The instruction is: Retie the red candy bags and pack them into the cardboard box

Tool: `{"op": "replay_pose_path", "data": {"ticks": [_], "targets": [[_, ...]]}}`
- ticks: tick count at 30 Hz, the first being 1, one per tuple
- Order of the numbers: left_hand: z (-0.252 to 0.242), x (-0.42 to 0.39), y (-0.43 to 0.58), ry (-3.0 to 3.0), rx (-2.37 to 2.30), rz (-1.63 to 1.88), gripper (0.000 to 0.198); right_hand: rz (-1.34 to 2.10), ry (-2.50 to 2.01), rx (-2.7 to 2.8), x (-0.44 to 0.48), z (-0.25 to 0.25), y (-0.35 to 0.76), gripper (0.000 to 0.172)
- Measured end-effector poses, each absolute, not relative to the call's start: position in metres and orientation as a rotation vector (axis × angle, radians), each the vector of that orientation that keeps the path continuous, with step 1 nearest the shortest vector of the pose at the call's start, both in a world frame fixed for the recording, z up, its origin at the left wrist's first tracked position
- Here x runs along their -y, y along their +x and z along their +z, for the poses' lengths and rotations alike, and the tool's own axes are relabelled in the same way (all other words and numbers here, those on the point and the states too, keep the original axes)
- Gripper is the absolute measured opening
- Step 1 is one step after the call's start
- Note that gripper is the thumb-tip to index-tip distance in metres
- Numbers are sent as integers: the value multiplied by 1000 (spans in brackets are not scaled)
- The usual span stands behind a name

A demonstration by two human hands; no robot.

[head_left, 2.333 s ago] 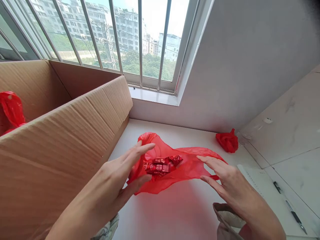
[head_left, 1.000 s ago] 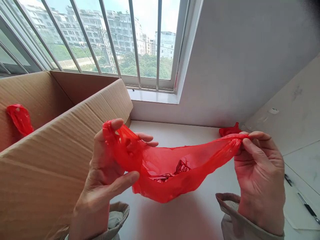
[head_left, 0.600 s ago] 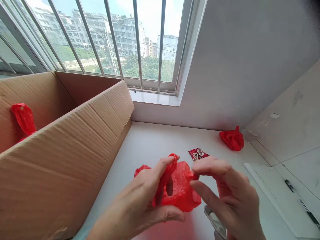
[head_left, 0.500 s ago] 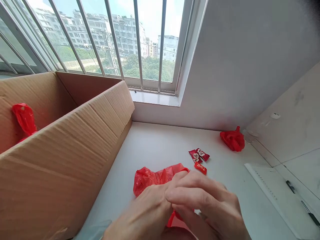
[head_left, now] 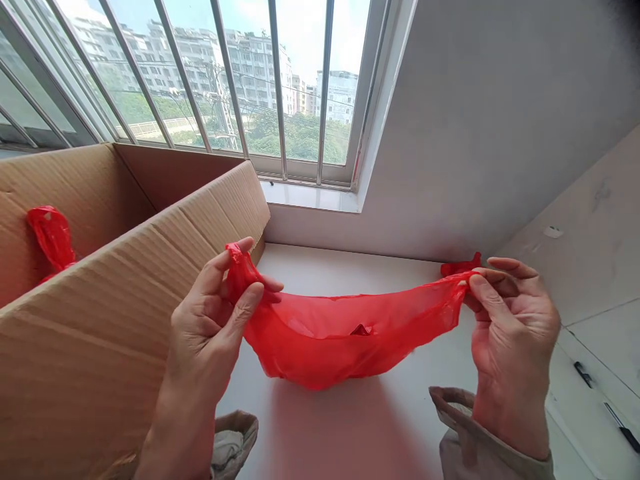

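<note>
A thin red plastic bag (head_left: pixel 320 360) is stretched sideways above the white table, its mouth slightly parted along the top. My left hand (head_left: pixel 215 313) grips one handle end, with the loop around its fingers. The opposite corner is pinched between the thumb and fingers of my right hand (head_left: pixel 515 313). A small dark red packet (head_left: pixel 361 330) peeks out at the bag's opening; most of it is hidden. The candy packets seen on the table before are now behind the bag or out of sight.
A large open cardboard box (head_left: pixel 130 267) stands at the left, with a red plastic bag (head_left: pixel 51 237) inside. Another red bag (head_left: pixel 457 268) lies by the wall, partly covered. Pens (head_left: pixel 623 427) lie at the far right. A barred window (head_left: pixel 280 133) is ahead.
My hands were close together over the crumpled bag on the table. They have since moved apart and up, pulling the bag wide between them.
</note>
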State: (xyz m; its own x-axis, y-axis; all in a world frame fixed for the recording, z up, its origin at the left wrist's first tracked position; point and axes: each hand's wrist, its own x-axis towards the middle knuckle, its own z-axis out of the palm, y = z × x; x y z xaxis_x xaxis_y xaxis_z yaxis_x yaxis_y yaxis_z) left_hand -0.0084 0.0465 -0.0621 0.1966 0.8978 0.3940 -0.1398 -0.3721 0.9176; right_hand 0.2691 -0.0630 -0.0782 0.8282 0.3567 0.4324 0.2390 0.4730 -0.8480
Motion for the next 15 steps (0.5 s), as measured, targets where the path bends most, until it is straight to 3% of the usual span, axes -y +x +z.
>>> {"op": "replay_pose_path", "data": {"ticks": [3, 6, 12, 15], "targets": [[-62, -50, -17, 1966, -709, 1057, 48, -7, -1239, 725, 63, -81, 268, 37], [-60, -55, -32, 2433, -605, 656, 35, 125, -1434, 848, 66, -84, 274, 46], [-59, -49, -50, 2619, -570, 572, 32, 605, -1550, 1081, 87, -77, 278, 71], [-58, -43, -52, 2605, -546, 506, 30, 620, -1625, 1223, 93, -73, 272, 63]]}}
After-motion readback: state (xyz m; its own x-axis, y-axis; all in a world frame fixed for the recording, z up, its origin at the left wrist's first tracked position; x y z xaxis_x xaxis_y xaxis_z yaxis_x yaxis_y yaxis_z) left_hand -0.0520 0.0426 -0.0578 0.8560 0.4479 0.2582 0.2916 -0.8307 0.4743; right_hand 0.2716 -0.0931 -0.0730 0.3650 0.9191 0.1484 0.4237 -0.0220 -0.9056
